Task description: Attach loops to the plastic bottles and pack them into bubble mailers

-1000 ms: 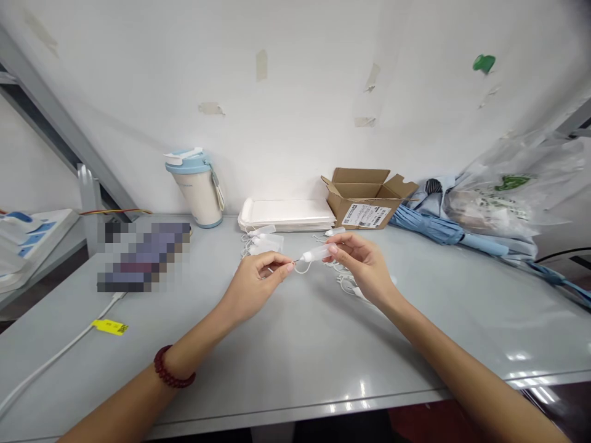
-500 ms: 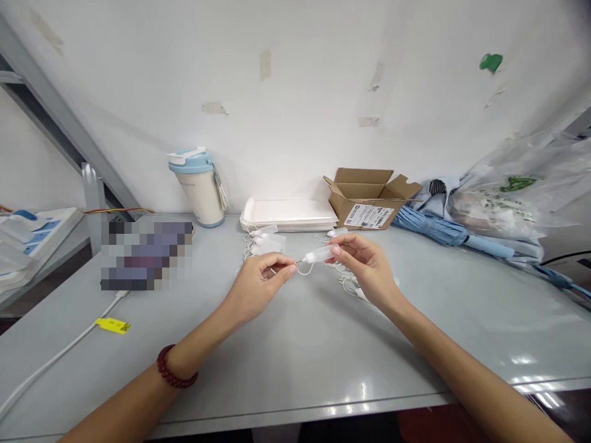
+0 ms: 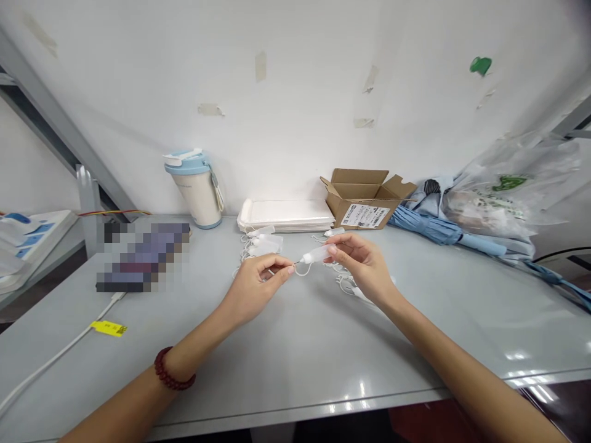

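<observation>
Okay, center frame: my right hand (image 3: 364,264) pinches a translucent bottle (image 3: 318,253), my left hand (image 3: 253,286) pinches at its thin tip (image 3: 297,263); more bottles (image 3: 266,245) on tabletop (image 3: 295,351) behind.

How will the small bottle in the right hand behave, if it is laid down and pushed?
The bottle may roll, since its body looks rounded. Its thin strap is probably floppy, as it curves. It seems light: the right hand pinches one end.

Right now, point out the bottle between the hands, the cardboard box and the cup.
Bottle (image 3: 318,253), head view: on its translucent body.
Cardboard box (image 3: 364,216), head view: on its labelled front side.
Cup (image 3: 197,197), head view: on its cream side, below the blue lid.
</observation>
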Action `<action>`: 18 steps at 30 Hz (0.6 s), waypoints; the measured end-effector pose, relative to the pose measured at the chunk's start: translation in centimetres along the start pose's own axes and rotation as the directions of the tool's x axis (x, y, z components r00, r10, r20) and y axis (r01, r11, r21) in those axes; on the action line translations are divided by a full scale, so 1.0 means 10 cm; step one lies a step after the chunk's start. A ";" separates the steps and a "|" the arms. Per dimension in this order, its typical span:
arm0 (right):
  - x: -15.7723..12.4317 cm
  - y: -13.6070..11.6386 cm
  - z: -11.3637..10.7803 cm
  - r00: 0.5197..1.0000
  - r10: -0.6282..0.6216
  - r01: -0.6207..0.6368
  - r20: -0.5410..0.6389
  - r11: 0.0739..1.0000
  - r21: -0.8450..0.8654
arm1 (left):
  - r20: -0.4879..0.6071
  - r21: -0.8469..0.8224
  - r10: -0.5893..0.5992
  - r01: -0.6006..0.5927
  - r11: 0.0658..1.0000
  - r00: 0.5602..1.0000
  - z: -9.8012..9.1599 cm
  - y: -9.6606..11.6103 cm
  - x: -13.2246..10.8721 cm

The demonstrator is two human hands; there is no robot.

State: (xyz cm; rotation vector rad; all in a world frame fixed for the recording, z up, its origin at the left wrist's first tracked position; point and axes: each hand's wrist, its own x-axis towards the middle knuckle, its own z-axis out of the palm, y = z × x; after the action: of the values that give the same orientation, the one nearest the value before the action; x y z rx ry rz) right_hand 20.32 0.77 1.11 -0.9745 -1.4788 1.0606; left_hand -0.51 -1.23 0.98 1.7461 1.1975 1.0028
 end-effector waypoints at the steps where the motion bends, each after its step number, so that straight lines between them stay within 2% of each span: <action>1: 0.00 0.00 0.00 1.000 -0.004 0.004 0.002 1.000 -0.008 | 0.002 0.001 0.001 -0.001 1.000 1.000 0.00 0.00 0.00; 13: -0.02 -0.06 -0.05 0.991 -0.118 0.125 0.061 0.981 -0.146 | 0.011 0.109 0.023 -0.024 0.994 1.000 0.00 -0.01 -0.01; 18: -0.02 -0.06 -0.05 0.990 -0.116 0.129 0.083 0.978 -0.164 | 0.014 0.147 0.039 -0.040 0.988 0.999 0.02 -0.01 -0.01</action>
State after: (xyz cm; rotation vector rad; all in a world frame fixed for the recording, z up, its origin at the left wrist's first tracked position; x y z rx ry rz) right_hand 20.80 0.48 1.63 -0.9572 -1.6887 0.9005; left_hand -0.35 -1.35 0.82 1.8942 1.2624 0.9470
